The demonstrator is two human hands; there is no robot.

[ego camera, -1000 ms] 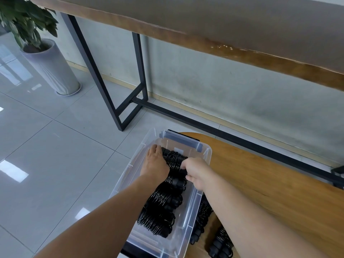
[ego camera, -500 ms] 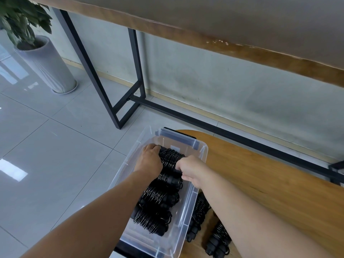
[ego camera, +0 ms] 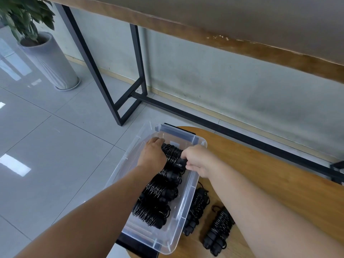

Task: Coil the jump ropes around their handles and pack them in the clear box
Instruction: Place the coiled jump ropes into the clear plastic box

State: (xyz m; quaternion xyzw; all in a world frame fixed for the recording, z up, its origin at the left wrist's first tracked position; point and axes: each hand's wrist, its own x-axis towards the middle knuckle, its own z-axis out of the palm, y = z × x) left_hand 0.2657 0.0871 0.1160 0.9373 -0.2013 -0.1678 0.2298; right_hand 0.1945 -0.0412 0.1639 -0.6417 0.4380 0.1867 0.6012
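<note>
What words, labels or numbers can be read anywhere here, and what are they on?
None can be read.
Clear plastic box: a small pale sticker on its far wall, too blurred to read.
Coiled black jump ropes in the box and the two on the wooden table: no print visible.
Grey plant pot: plain.

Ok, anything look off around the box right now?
The clear box juts past the left edge of the wooden table, partly over the floor. Otherwise tidy: both hands hold the far coiled rope inside it, and two coiled ropes lie beside the box.
</note>
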